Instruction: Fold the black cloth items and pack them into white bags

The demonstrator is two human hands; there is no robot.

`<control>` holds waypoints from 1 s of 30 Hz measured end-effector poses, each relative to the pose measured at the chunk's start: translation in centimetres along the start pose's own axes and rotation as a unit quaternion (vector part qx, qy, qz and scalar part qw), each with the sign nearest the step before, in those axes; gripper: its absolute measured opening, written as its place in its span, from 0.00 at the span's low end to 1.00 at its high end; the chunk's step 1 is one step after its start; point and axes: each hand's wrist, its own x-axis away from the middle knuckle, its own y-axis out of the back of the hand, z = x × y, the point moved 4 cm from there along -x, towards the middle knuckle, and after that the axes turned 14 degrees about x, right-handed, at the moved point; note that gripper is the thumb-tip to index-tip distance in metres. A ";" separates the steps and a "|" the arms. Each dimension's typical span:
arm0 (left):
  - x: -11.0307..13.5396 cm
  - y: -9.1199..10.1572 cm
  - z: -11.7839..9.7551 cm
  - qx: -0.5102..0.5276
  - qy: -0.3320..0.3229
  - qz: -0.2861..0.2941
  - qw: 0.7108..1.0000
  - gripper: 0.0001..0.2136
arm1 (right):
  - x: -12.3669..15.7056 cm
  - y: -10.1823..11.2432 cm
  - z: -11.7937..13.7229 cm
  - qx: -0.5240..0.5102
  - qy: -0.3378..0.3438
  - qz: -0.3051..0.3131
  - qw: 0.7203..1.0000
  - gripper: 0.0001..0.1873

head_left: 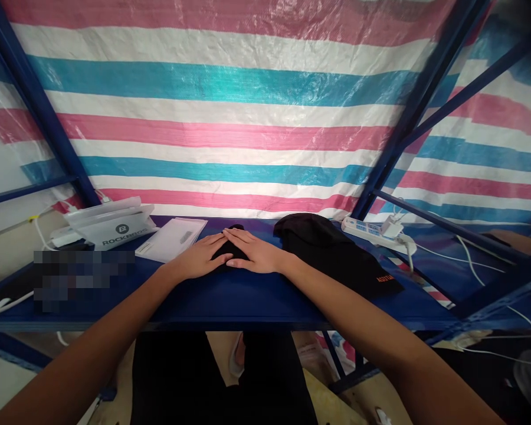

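My left hand (201, 255) and my right hand (260, 251) lie flat, fingers stretched out, on a small black cloth item (230, 248) in the middle of the blue shelf (230, 304). Their fingertips meet at the far side of it, and the thumbs come together nearer to me. Most of the black item is hidden under my palms, so its kind cannot be made out. Right of my right hand rests a larger piece of black fabric (327, 245) with small orange lettering at its near corner. White flat packets (172, 237) lie beyond my left hand.
A white ROCKBROS package (121, 229) lies at the back left, near cables and a blurred-out patch (77, 277). At the back right is a white power strip (376, 231) with trailing cords. Blue posts (407, 127) and a striped tarp (230, 141) enclose the shelf.
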 end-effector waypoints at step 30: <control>-1.2 0.5 -0.5 0.456 0.061 -0.256 0.850 0.32 | -0.2 1.9 -2.9 -0.426 -0.315 -0.154 0.834 0.43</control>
